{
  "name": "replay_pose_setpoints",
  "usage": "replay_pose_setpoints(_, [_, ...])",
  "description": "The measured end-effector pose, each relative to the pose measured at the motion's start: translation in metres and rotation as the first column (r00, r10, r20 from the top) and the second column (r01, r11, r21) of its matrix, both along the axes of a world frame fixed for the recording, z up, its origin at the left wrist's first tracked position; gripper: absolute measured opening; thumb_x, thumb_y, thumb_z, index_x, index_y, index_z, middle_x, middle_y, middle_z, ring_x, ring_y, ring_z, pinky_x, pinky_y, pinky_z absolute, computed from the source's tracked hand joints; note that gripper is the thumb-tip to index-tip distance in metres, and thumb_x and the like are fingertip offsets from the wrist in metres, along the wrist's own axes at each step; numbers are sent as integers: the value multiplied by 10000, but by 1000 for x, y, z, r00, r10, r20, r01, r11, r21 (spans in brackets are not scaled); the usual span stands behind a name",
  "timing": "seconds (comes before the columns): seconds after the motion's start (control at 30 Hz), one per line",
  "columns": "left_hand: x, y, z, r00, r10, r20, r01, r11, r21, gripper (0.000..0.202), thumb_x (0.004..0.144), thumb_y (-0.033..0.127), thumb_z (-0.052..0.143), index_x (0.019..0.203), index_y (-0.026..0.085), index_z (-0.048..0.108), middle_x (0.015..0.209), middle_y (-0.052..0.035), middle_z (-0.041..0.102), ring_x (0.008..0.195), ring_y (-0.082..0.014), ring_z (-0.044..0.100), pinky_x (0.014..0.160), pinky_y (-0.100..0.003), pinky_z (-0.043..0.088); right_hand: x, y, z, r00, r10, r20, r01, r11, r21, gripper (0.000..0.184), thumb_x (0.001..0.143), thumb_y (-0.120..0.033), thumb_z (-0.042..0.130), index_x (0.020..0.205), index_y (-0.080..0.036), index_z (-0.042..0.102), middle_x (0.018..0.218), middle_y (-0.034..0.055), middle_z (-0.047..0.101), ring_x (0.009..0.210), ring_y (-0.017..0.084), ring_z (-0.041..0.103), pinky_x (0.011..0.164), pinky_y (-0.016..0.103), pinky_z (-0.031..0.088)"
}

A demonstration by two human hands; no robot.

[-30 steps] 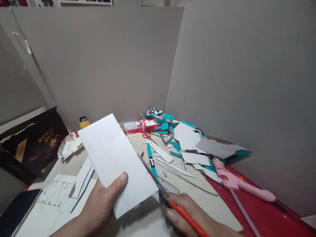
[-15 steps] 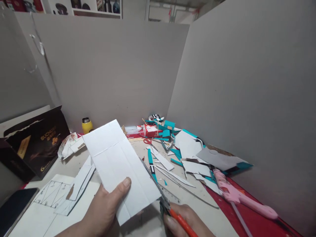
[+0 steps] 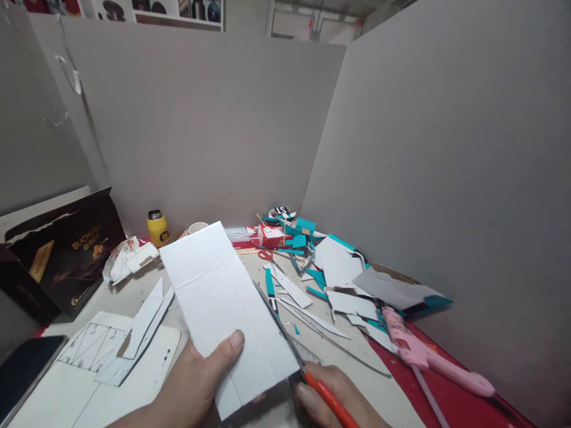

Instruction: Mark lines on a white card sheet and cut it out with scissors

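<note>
My left hand (image 3: pixel 209 374) grips a creased white piece of cardboard (image 3: pixel 218 303), its thumb flat on the face and the other fingers hidden behind. The cardboard is held tilted above the table. At its lower right corner, my right hand (image 3: pixel 334 386) is closed around the orange handle of what look like scissors (image 3: pixel 328 395). A long dark blade runs along the cardboard's right edge. Part of the tool is hidden by the cardboard and my fingers, so how far the blades are apart cannot be made out.
White and teal cardboard scraps (image 3: pixel 352 303) litter the right side, near a pink glue gun (image 3: pixel 423 353) and red-handled scissors (image 3: pixel 266 255). On the left lie a drawn sheet (image 3: pixel 89 351), cut strips (image 3: pixel 145 324), a phone (image 3: pixel 27 374) and a black box (image 3: pixel 66 255). A yellow bottle (image 3: pixel 157 229) stands behind. Grey panels (image 3: pixel 200 119) enclose the table.
The cardboard and my left hand have shifted slightly right and down. The blade still lies along the cardboard's right edge. A white cup rim now shows behind the cardboard.
</note>
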State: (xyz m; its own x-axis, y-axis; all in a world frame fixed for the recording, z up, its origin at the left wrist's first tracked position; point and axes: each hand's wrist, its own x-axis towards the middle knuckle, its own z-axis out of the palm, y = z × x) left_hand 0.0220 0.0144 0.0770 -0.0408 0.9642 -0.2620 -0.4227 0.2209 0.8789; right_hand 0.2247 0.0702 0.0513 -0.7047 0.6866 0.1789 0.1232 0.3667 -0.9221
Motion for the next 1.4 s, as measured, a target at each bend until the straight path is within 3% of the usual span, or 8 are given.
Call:
replay_pose_setpoints(0.2, [0,0,-2,1000,-10,23,10,1000,-8,693,784,481,711,1333,105,518,941,-170,758,702,-284,697,622,-396,530,-3,2,4,998,67,9,-67,998,6,586,944,-636,339,831,-148,644,734,66,595,685,175,555,695,276,497])
replay_pose_setpoints(0.37, [0,-1,2,993,-31,114,27,999,36,621,784,407,729,1303,106,570,1085,-194,734,933,-335,695,767,-415,534,1,4,-10,999,11,46,-12,1000,20,585,918,-687,325,763,-174,561,641,12,483,587,138,448,585,245,438])
replay_pose_setpoints(0.47, [-8,4,11,988,42,150,-53,996,71,703,747,330,763,1373,143,505,1082,-159,745,984,-331,689,811,-401,537,3,5,-18,998,-7,58,5,999,39,555,923,-676,329,717,-188,497,613,-18,409,552,121,383,534,237,380])
replay_pose_setpoints(0.6, [-22,14,26,976,196,92,-201,978,57,745,733,334,774,1393,153,479,1016,-121,770,919,-309,711,765,-369,557,3,7,-21,999,35,37,-37,998,54,492,953,-598,336,724,-184,470,618,-36,363,524,101,336,486,239,295])
replay_pose_setpoints(0.83, [-27,15,27,991,132,1,-132,989,70,781,766,347,764,1444,180,413,1128,-127,742,1053,-331,671,915,-427,515,4,13,-17,988,154,31,-155,987,46,418,950,-533,381,810,-165,520,618,-42,353,526,101,313,476,238,273])
replay_pose_setpoints(1.03, [-27,15,24,996,90,-28,-86,990,113,809,792,341,745,1484,208,347,1176,-119,724,1070,-315,666,965,-432,492,1,9,-8,991,132,3,-132,990,43,462,916,-588,362,845,-171,546,677,-6,434,597,142,398,552,248,357])
replay_pose_setpoints(1.23, [-26,14,21,994,94,-63,-86,990,113,807,792,358,744,1483,217,352,1180,-113,724,1027,-302,686,970,-440,487,5,11,-5,985,153,83,-153,988,-5,376,936,-503,394,828,-170,528,731,-2,450,658,152,424,607,239,388])
replay_pose_setpoints(1.4, [-26,12,19,995,81,-53,-75,992,103,790,795,356,742,1474,204,368,1174,-122,726,1074,-317,665,980,-448,478,9,11,-4,986,82,146,-80,997,-18,382,934,-486,434,802,-160,582,715,3,507,663,156,469,626,219,441])
